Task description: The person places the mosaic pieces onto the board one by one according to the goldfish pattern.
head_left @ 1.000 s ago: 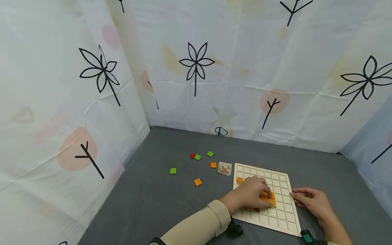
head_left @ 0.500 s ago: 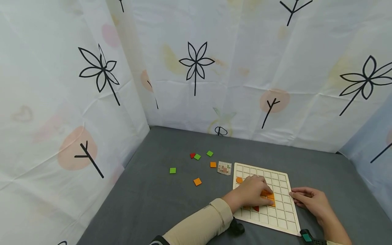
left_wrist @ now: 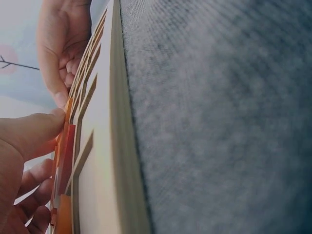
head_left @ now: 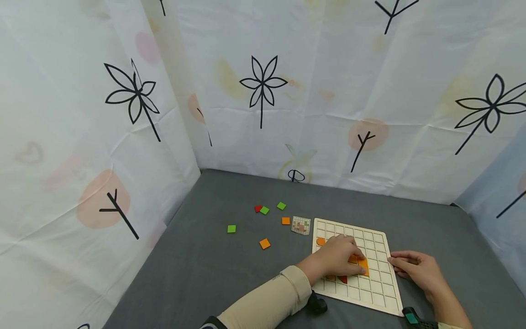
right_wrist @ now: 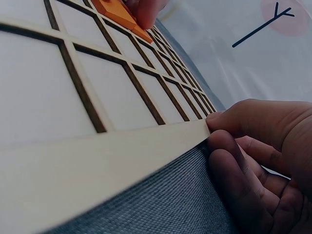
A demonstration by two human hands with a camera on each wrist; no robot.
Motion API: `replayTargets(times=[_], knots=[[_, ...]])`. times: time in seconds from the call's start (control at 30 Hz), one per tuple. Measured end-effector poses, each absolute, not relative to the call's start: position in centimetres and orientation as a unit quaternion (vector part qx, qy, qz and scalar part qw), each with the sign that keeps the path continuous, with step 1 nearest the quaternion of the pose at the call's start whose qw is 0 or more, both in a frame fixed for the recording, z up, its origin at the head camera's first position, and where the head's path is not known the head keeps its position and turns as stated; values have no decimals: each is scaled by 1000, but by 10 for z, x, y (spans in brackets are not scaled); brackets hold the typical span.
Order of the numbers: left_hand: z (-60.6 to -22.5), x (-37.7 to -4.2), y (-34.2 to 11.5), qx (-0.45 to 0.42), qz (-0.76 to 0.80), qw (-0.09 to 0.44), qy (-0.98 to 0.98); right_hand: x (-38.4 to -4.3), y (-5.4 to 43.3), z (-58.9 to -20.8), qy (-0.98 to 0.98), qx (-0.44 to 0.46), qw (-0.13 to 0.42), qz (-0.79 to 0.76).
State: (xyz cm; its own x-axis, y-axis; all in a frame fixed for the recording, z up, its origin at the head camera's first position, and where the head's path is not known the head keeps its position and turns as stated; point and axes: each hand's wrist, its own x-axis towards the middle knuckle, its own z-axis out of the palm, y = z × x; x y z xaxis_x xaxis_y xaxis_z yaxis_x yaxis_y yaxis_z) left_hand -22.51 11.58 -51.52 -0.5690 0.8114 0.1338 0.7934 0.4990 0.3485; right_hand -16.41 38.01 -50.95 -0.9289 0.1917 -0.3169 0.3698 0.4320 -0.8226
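My left hand [head_left: 339,258] reaches over a pale wooden grid board [head_left: 382,283], its thumb and fingertips pinching an orange square tile [head_left: 363,264] near the middle of the grid. Other orange tiles lie partly hidden under that hand. A red piece [head_left: 343,279] shows below its palm, and an orange round piece [head_left: 320,241] sits in a cell at the upper left. In the left wrist view the thumb meets the edge of the orange tile [left_wrist: 68,111], above a red piece [left_wrist: 68,156]. My right hand [head_left: 419,273] pinches the board's right edge between thumb and fingers, clearer in the right wrist view.
Left of the board lie a small printed pattern card [head_left: 301,225], two orange tiles [head_left: 265,244], several green tiles [head_left: 232,229] and a red piece [head_left: 258,208]. Grey cloth [head_left: 205,274] covers the table. Patterned white curtains [head_left: 312,91] stand behind and beside it.
My left hand's fingertips have shifted slightly over the orange tiles, with the thumb a little higher on them. The right hand stays at the board's edge.
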Motion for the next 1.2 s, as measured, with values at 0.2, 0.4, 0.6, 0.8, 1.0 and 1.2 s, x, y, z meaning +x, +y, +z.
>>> replayTargets(times=[0.2,0.4,0.6,0.8,1.0,1.2], knots=[[-514,-224,112,475,186,20,860,-165,382,-511,841,163,89,-508],[-510,-225,97,479,222,10,849,-167,383,-509,845,159,91,-503],[-506,-226,63,455,287,2,843,-168,384,-508,839,167,92,-509],[-502,-228,2,402,330,-2,854,-164,382,-515,836,169,102,-513],[-505,-234,-70,316,349,-27,882,-165,382,-516,837,170,95,-512],[-512,-232,-118,250,348,-12,904,-167,384,-514,840,169,89,-508]])
